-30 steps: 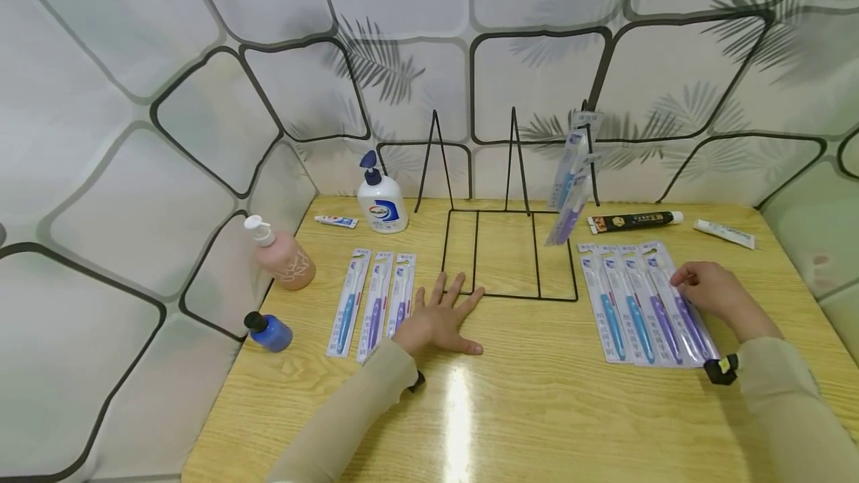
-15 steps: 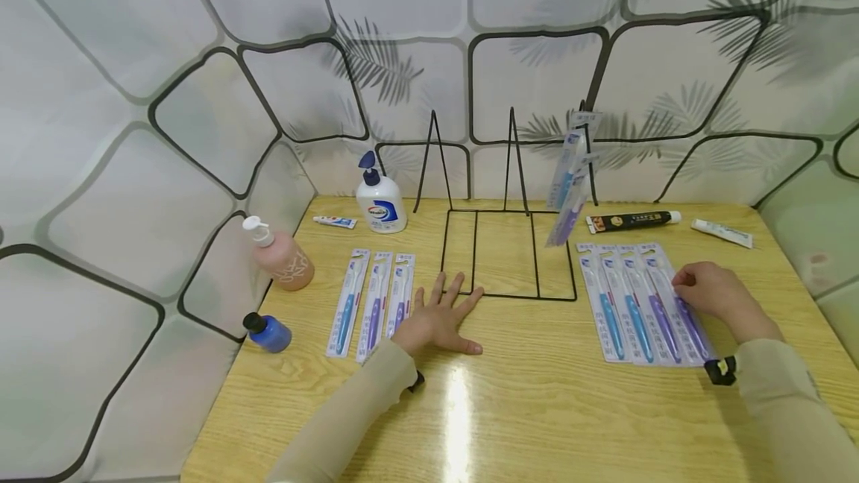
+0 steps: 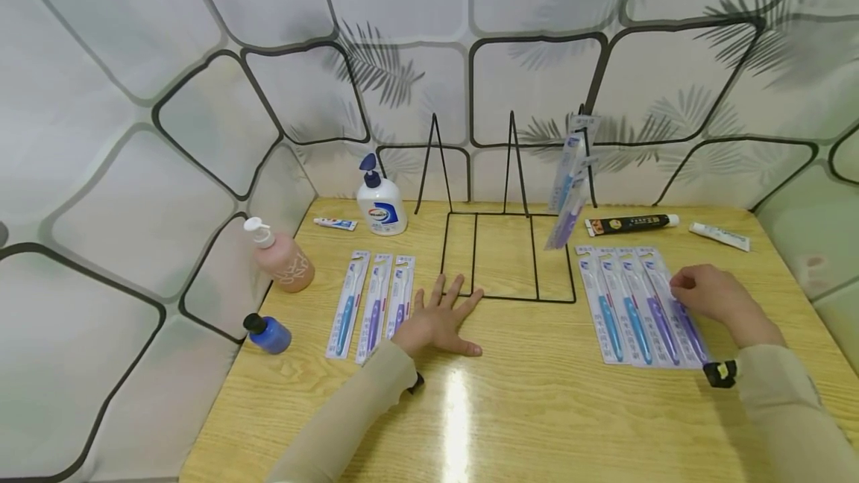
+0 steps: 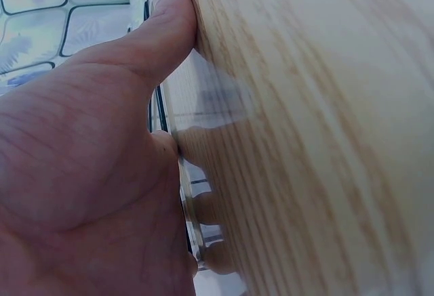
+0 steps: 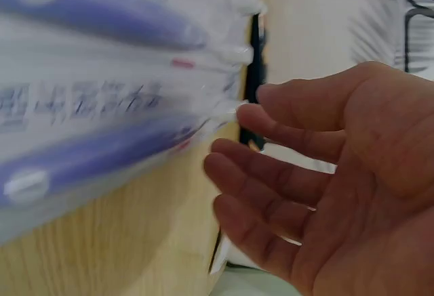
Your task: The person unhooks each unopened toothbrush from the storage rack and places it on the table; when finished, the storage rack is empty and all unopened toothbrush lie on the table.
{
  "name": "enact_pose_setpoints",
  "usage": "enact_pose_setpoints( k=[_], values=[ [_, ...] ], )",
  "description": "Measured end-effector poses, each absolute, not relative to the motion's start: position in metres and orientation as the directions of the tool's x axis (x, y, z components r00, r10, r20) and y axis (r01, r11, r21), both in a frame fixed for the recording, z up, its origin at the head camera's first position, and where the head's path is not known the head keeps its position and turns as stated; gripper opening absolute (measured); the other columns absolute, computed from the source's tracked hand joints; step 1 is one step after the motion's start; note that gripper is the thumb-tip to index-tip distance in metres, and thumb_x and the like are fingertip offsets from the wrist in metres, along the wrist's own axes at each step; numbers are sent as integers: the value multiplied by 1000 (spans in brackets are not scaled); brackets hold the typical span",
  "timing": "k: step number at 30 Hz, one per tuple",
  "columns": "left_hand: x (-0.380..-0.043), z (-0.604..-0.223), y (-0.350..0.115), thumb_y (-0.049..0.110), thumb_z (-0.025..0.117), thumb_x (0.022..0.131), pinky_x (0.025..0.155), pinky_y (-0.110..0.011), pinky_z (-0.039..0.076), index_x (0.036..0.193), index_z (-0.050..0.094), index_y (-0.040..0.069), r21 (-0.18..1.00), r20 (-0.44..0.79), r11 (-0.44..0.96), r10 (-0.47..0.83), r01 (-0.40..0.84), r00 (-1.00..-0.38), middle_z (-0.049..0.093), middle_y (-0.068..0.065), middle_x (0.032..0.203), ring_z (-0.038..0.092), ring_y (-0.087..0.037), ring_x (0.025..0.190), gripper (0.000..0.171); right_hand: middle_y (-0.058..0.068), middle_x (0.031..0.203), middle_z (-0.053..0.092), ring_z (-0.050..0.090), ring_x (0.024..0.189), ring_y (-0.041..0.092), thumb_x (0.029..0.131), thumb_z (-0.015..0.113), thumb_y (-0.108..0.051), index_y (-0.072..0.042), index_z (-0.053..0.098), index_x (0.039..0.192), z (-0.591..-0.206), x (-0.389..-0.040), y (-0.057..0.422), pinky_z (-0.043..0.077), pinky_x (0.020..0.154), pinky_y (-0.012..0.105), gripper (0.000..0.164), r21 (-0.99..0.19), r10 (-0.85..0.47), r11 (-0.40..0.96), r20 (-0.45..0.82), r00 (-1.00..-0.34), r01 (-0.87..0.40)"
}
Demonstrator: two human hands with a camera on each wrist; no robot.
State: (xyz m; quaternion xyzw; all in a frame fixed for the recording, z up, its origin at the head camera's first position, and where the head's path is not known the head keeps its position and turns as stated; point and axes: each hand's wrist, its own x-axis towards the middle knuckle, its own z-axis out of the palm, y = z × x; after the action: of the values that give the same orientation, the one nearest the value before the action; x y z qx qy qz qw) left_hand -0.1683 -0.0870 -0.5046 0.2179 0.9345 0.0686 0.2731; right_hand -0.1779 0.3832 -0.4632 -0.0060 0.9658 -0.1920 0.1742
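My left hand [image 3: 439, 323] lies palm down on the table with fingers spread, fingertips at the front bar of a black wire rack [image 3: 510, 299]. My right hand [image 3: 714, 297] pinches the side of a packaged purple toothbrush [image 3: 690, 330] between thumb and forefinger, while the other fingers curl loosely. That pack is rightmost in a row of several flat, overlapping packs; a blue packaged toothbrush [image 3: 607, 319] is leftmost. Two packs, one with a blue toothbrush [image 3: 565, 183] and one with a purple toothbrush [image 3: 567, 223], hang from the rack's right prong.
Left of my left hand lie three packaged toothbrushes [image 3: 347, 308]. Behind them stand a white pump bottle [image 3: 382, 207] and a small toothpaste tube [image 3: 335, 223]. A pink pump bottle [image 3: 285, 259] and blue bottle [image 3: 270, 335] stand farther left. Black [image 3: 631, 224] and white tubes [image 3: 720, 237] lie back right.
My right hand has shifted the rightmost pack slightly left, so it overlaps its neighbour more closely. The left hand stays in place.
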Motion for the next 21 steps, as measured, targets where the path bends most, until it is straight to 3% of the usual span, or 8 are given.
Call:
enact_pose_setpoints(
  k=[6,9,12,15,18,19,21],
  values=[
    [-174,-519,-87,80,61,80,121,-69,-9,158,-12,50,242,-504,901,434,361,-746,-29,4,167,-30,-33,153,111,34,117,66,64,102,52,100,58,-17,6,65,118,-452,-174,357,54,77,57,30,-477,-89,878,-77,-993,-42],
    [-174,-517,-87,81,61,80,121,-70,-8,158,-11,50,248,-496,898,439,362,-749,-28,4,168,-29,-34,154,111,31,113,70,67,99,49,101,59,-15,2,68,116,-442,-174,335,58,72,45,25,-527,-96,840,86,-992,-127],
    [-173,-513,-87,80,63,79,120,-72,-6,159,-8,50,254,-487,896,444,364,-752,-25,3,169,-26,-34,155,110,24,115,71,69,99,25,101,60,-13,-2,69,117,-433,-175,314,54,73,18,21,-591,-110,775,223,-969,-224],
    [-171,-511,-86,79,64,79,121,-72,-4,159,-5,50,252,-482,898,440,361,-757,-23,3,170,-24,-34,156,110,20,131,65,58,113,-4,100,61,-8,-3,70,118,-427,-177,295,42,83,-2,20,-664,-163,667,312,-936,-337],
    [-171,-514,-86,80,63,79,121,-72,-3,159,-6,50,238,-480,899,438,367,-760,-22,3,171,-24,-34,156,110,18,150,51,46,131,-7,100,61,-3,-3,69,121,-424,-182,280,36,95,-2,23,-710,-237,557,361,-902,-430],
    [-170,-511,-86,80,63,80,122,-71,-3,159,-6,49,237,-486,901,434,363,-759,-22,3,170,-24,-33,156,110,17,154,46,46,137,1,100,61,-3,-3,69,123,-423,-184,276,36,96,1,24,-706,-260,545,370,-892,-451],
    [-171,-515,-86,82,62,78,121,-72,-3,159,-6,50,234,-481,899,438,370,-760,-22,3,170,-24,-34,156,110,17,160,38,43,145,21,100,61,-3,-4,68,125,-422,-187,269,43,102,18,26,-697,-288,535,381,-879,-477]
  ],
)
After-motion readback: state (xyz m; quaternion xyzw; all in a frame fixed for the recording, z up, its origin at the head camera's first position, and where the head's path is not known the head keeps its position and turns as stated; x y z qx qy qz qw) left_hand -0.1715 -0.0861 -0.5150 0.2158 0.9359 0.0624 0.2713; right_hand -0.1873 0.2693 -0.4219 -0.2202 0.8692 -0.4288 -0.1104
